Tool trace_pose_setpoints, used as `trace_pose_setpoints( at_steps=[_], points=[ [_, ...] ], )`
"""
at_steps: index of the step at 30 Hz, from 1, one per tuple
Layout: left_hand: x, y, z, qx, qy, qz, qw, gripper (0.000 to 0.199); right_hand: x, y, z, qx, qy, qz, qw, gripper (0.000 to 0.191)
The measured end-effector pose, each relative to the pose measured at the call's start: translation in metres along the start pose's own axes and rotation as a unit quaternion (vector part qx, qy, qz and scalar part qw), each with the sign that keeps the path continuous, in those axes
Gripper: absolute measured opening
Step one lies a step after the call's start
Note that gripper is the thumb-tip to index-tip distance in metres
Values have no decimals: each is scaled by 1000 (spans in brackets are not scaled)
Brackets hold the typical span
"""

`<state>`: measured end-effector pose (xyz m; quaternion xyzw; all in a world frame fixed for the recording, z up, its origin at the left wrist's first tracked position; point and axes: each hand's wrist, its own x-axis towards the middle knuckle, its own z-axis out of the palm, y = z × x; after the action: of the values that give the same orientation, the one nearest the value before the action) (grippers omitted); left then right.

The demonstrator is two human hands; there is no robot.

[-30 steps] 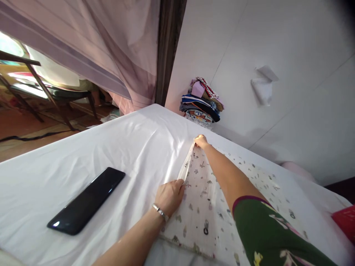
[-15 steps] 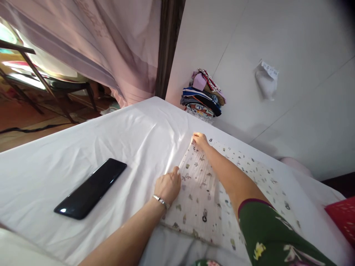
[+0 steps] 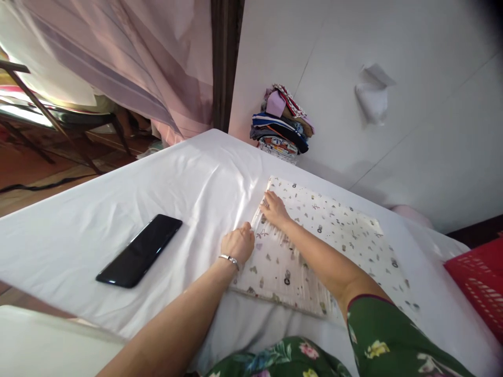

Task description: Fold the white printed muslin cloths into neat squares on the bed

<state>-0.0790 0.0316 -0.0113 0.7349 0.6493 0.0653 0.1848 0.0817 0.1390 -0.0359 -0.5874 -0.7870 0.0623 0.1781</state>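
A thin white cloth printed with small plants and figures lies spread, its left part folded into a layer with fine creases. My left hand, wearing a silver bracelet, is closed at the cloth's left edge, pinching it near the middle. Farther along that same edge, my right hand rests on the cloth with fingers slightly apart, and the far corner lies free beyond it. My right forearm crosses over the cloth and hides part of it.
A white-sheeted surface bears a black phone-like slab on the left. Folded clothes are stacked against the wall. A red patterned object is at right; a pink curtain and a chair are at left.
My right hand has let go of the far corner and come nearer along the edge. My left hand stays at the edge. The view has shifted slightly.
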Motion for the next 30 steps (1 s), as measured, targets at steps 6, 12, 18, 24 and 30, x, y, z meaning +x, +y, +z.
trace_pose_setpoints(
  at_steps=[6, 12, 18, 24, 30],
  points=[
    [2, 0, 0, 0, 0, -9, 1000, 32, -18, -19, 4, -44, -78, 31, 995, 51],
    [3, 1, -5, -17, 4, -14, 1000, 34, -69, -28, -17, -11, -84, 10, 996, 57],
    [7, -1, -4, -28, 16, -7, 999, 35, -149, -49, -24, -5, -90, -40, 995, 55],
    [9, -2, 0, -50, 32, -16, 998, 33, -196, -69, -36, 7, -110, -85, 990, 51],
    [7, -2, -3, -100, 38, -5, 994, 35, -230, -71, -40, -7, -97, -147, 984, 47]
  ],
)
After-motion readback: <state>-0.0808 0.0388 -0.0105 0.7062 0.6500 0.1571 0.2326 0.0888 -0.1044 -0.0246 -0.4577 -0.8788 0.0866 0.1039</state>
